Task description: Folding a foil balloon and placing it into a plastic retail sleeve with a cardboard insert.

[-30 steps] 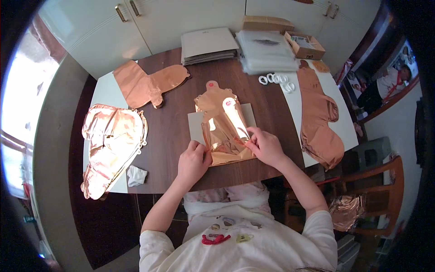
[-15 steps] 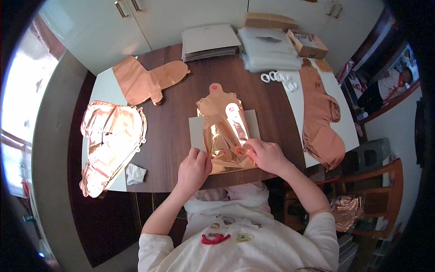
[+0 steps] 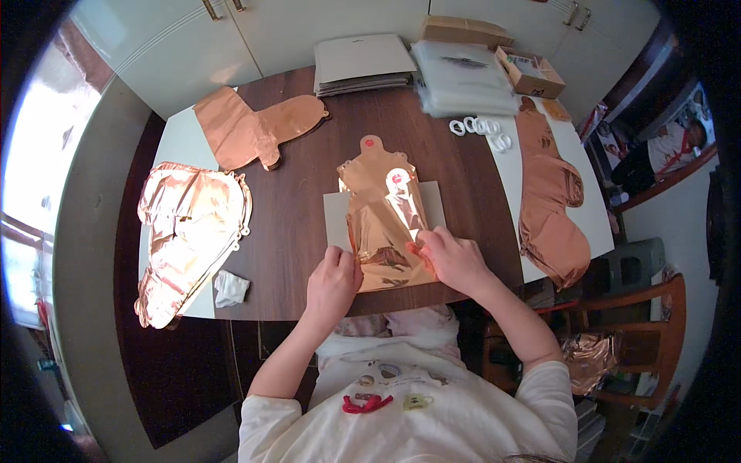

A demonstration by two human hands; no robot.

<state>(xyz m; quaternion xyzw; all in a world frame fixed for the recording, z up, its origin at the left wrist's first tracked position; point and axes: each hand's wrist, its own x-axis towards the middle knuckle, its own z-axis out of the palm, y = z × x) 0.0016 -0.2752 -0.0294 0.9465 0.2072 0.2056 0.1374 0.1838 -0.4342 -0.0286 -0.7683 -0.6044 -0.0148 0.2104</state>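
Observation:
A shiny copper-coloured foil balloon (image 3: 378,224) lies over a pale cardboard sheet (image 3: 336,220) in front of me, its narrow tab with a red mark pointing away. Part of the foil is folded in, and a flap with a second red mark lies on top at the right. My left hand (image 3: 335,279) is closed on the balloon's left edge near its lower end. At the opposite edge, my right hand (image 3: 451,262) pinches the foil between thumb and fingers. Its lower end is flat, with creases across the middle.
Flat foil balloons lie at the left (image 3: 193,231), far left (image 3: 258,127) and right (image 3: 552,201). Behind are stacked cardboard sheets (image 3: 364,65), clear plastic bags (image 3: 463,81), a small box (image 3: 531,73) and several white rings (image 3: 482,126). A crumpled white wad (image 3: 231,288) sits at the near left.
The foil between my hands has flattened out more. My right hand has shifted slightly up along its edge, while my left stays at the left edge. The view has tilted slightly.

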